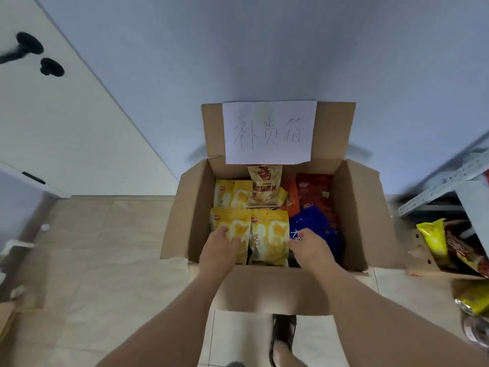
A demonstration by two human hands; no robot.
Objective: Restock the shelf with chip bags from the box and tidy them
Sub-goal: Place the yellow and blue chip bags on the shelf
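Observation:
An open cardboard box (pixel 352 207) stands on the floor below me, holding several chip bags. Two yellow bags lie side by side at its near edge. My left hand (pixel 219 250) rests on the left yellow bag (pixel 232 221), fingers over its lower half. My right hand (pixel 308 247) touches the right edge of the right yellow bag (pixel 270 234) and lies over a blue bag (pixel 315 226). Whether either hand grips a bag is unclear. Further back sit another yellow bag (pixel 231 194), a tan bag (pixel 266 184) and red bags (pixel 313 189).
A white paper sign (pixel 268 132) is stuck on the box's back flap. A grey metal shelf (pixel 444 186) stands at the right, with yellow and red chip bags (pixel 434 239) in a low box beneath it. A white door is at the left. My sandalled foot (pixel 283 337) is before the box.

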